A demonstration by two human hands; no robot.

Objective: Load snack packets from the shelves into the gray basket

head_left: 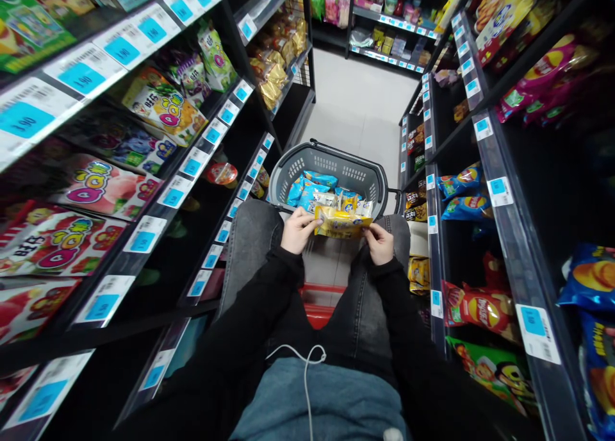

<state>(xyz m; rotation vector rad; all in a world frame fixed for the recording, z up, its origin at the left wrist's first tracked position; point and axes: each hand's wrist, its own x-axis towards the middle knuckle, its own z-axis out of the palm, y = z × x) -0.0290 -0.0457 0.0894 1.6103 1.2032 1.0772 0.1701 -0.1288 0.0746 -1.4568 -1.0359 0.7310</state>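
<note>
Both hands, fingers closed, pinch a yellow packet near a gray basket holding blue packets.

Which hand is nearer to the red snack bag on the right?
Right. The right hand holds one end of the yellow packet, left of the red snack bag; the left hand, farther left, holds the other.

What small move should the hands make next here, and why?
Probably lower the yellow bag into the basket: the left hand and right hand grip its opposite ends at the basket's near side, and blue bags lie inside.
</note>
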